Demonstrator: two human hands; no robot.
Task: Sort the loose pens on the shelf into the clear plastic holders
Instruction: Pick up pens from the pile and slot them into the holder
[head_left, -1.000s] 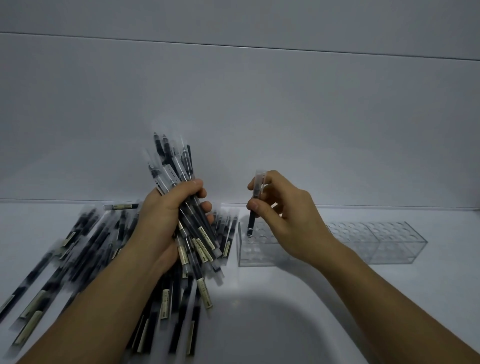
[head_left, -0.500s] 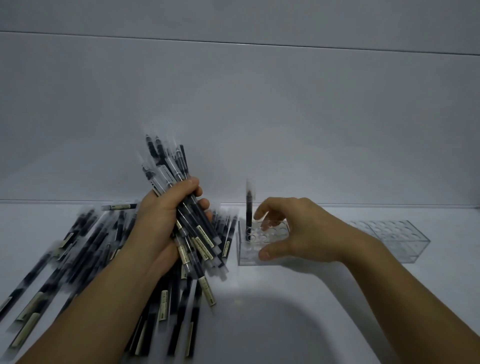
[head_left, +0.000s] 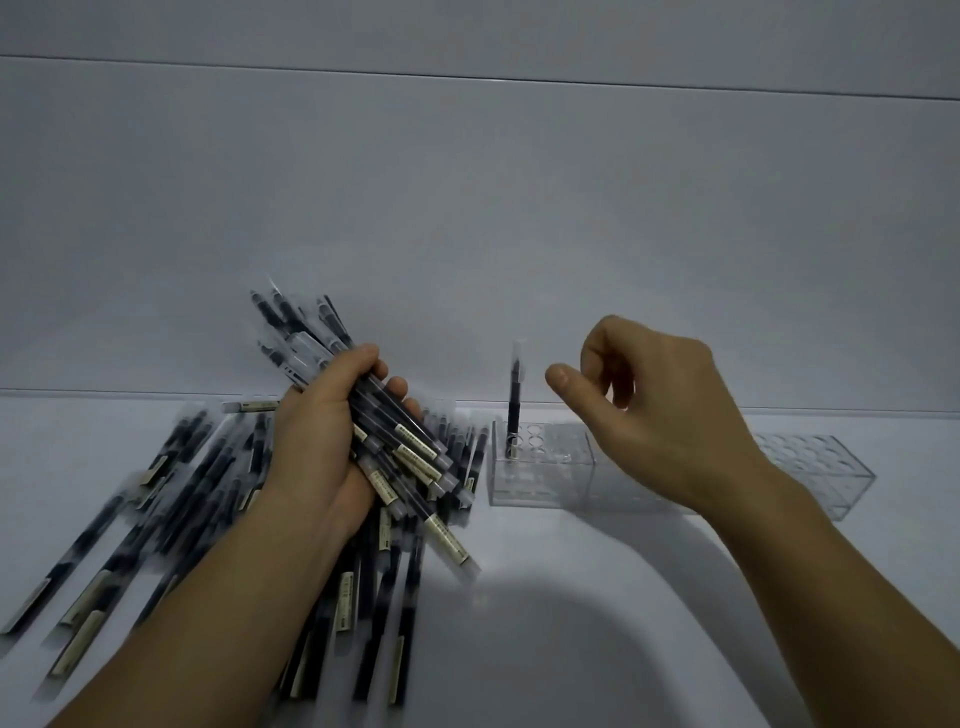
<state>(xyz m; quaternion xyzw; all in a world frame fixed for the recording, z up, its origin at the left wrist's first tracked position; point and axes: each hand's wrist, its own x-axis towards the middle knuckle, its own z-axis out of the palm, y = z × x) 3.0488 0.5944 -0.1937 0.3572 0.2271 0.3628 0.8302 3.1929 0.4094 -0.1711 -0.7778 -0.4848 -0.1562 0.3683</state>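
Note:
My left hand grips a thick bundle of black pens in clear sleeves, tips fanning up and left. One black pen stands upright in a hole at the left end of the near clear plastic holder. My right hand hovers just right of that pen, above the holder, fingers loosely curled and holding nothing. A second clear holder with several round holes sits further right, partly hidden by my right wrist.
Many loose black pens lie spread over the white shelf at the left and under my left forearm. A plain grey wall rises right behind the shelf. A dark shadow falls on the shelf between my arms.
My right hand put the single pen into the holder's left hole, let go of it, and has lifted up and to the right. My left hand keeps its bundle in place.

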